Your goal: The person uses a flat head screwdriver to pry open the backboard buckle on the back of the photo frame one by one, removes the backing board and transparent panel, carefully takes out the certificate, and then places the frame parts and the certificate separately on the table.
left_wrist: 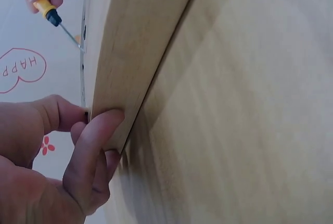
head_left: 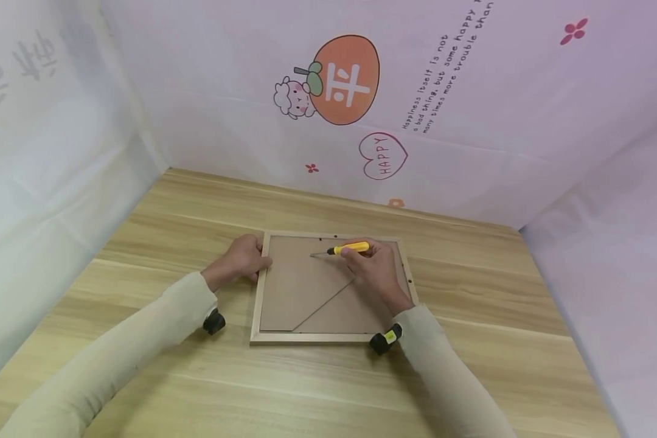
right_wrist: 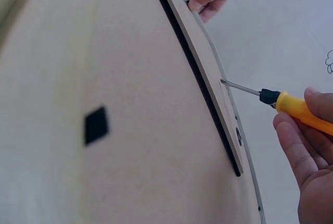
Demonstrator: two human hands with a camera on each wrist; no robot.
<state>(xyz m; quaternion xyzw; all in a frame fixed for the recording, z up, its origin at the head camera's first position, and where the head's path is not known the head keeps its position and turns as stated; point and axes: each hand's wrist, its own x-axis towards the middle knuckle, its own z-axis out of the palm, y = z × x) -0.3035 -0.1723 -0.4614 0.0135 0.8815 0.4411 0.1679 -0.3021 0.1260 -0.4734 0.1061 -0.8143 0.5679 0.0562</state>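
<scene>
A wooden picture frame (head_left: 256, 304) lies face down on the table, its brown backing board (head_left: 292, 283) showing. My left hand (head_left: 244, 257) grips the frame's left side near the far corner, with the thumb over the rim. In my right hand (head_left: 380, 267) is a screwdriver (head_left: 357, 247) with a yellow handle and black collar. Its metal shaft points left over the backing board; whether the tip touches the board I cannot tell. A diagonal stand flap line runs across the board. In the right wrist view, the fingers (right_wrist: 294, 140) hold the screwdriver's handle.
The wood-grain table (head_left: 498, 328) extends around the frame. A white printed cloth wall (head_left: 241, 140) rises behind it, with side walls at left and right. Small dark metal tabs (head_left: 409, 281) sit along the frame's inner edge.
</scene>
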